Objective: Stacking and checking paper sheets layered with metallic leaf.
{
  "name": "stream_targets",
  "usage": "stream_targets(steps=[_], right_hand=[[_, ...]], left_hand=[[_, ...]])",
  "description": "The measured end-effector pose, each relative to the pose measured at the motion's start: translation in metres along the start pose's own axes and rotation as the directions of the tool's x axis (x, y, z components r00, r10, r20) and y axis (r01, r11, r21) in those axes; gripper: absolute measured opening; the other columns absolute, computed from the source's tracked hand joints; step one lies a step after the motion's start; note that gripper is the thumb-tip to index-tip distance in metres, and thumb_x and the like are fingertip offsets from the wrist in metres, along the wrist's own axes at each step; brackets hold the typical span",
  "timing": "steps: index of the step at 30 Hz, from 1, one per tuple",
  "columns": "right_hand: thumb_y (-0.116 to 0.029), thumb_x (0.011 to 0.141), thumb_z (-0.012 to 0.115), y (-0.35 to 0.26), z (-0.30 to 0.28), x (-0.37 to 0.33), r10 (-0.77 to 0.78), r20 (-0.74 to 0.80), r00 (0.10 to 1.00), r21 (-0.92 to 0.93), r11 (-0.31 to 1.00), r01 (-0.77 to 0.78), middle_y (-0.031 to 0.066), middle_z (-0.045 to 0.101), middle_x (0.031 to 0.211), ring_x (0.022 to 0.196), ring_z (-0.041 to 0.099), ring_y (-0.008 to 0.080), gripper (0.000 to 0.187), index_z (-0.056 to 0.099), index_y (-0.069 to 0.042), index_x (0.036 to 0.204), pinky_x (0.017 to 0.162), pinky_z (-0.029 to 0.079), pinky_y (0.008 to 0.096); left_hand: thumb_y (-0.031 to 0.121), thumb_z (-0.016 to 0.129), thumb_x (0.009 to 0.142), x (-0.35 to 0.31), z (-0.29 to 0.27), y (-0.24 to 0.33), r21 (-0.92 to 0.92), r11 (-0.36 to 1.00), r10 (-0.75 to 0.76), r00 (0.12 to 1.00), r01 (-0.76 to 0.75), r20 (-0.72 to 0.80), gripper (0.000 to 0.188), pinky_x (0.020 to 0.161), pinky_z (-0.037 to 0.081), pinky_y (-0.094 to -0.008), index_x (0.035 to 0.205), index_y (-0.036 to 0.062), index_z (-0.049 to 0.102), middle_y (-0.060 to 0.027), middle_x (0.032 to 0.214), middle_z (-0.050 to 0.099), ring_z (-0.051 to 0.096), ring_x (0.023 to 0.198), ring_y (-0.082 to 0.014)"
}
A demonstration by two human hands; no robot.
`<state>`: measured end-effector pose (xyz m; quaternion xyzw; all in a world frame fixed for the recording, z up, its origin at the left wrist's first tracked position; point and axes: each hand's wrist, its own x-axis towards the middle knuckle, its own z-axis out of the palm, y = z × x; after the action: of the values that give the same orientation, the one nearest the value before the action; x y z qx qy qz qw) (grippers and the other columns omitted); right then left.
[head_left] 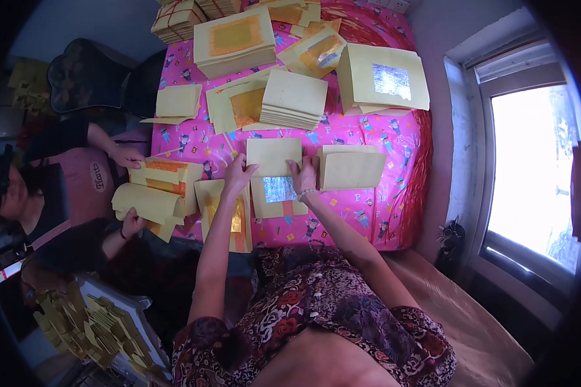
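Silver-patched sheet: far part covered by blank sheet. Right hand, can't tell if touching pale folded sheet. Red-tied bundles, far left, cut off by top edge. Window, right, glare-washed. Dark object below it, too dim to identify.

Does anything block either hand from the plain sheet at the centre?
Nothing visible does: the left hand and right hand are already at the plain sheet's lower corners. The folded yellow paper lies farther right, not between.
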<state>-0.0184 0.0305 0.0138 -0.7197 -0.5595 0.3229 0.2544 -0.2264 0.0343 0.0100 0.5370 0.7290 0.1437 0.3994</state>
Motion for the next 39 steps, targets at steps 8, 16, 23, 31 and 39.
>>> stream_targets(steps=[8,16,23,31,39], right_hand=[[-0.026,0.079,0.069,0.005,0.008,0.002,-0.032,-0.053,0.998,-0.071,0.997,0.028,0.0229,0.043,0.094,0.089,0.047,0.0413,0.036,0.050,0.004,0.087,0.078,0.038,0.0489],[-0.025,0.079,0.069,0.000,0.004,0.004,-0.014,-0.019,1.000,-0.143,0.990,0.011,0.0243,0.045,0.099,0.092,0.047,0.0422,0.036,0.050,0.004,0.089,0.080,0.040,0.0488],[-0.029,0.079,0.068,0.005,0.011,0.008,-0.014,0.003,1.000,-0.227,0.974,0.014,0.0234,0.046,0.100,0.094,0.048,0.0409,0.038,0.051,0.003,0.091,0.081,0.041,0.0477],[-0.031,0.080,0.066,0.007,0.005,0.010,-0.029,0.032,0.999,-0.237,0.971,0.036,0.0239,0.043,0.111,0.101,0.048,0.0416,0.043,0.051,0.004,0.101,0.085,0.042,0.0483],[-0.033,0.083,0.063,0.007,0.009,0.009,-0.107,0.062,0.992,-0.361,0.925,0.122,0.0256,0.044,0.110,0.102,0.048,0.0428,0.043,0.050,0.004,0.100,0.085,0.042,0.0484]], left_hand=[[0.026,0.072,0.076,0.002,-0.001,-0.001,0.006,0.999,-0.041,0.999,0.042,-0.004,0.033,0.056,0.046,-0.0312,0.091,0.0060,0.050,-0.0045,0.070,0.060,0.059,0.061,-0.0144],[0.026,0.073,0.074,0.008,0.003,-0.002,-0.018,0.994,-0.108,0.994,0.109,0.014,0.038,0.064,0.049,-0.0330,0.097,0.0064,0.050,-0.0065,0.080,0.063,0.062,0.070,-0.0187],[0.027,0.075,0.071,0.006,0.000,0.014,0.055,0.983,-0.172,0.985,0.173,-0.024,0.053,0.075,0.049,-0.0386,0.106,0.0023,0.044,-0.0146,0.092,0.063,0.064,0.083,-0.0272],[0.016,0.066,0.075,0.009,0.018,0.024,0.194,0.978,-0.041,0.979,0.081,-0.200,0.028,0.081,0.046,-0.0433,0.095,-0.0012,0.055,-0.0214,0.102,0.057,0.058,0.092,-0.0363],[0.003,0.063,0.068,-0.012,0.034,0.033,0.317,0.939,0.175,0.978,-0.131,-0.114,0.026,0.076,0.049,-0.0422,0.092,-0.0038,0.055,-0.0201,0.098,0.053,0.057,0.091,-0.0355]])
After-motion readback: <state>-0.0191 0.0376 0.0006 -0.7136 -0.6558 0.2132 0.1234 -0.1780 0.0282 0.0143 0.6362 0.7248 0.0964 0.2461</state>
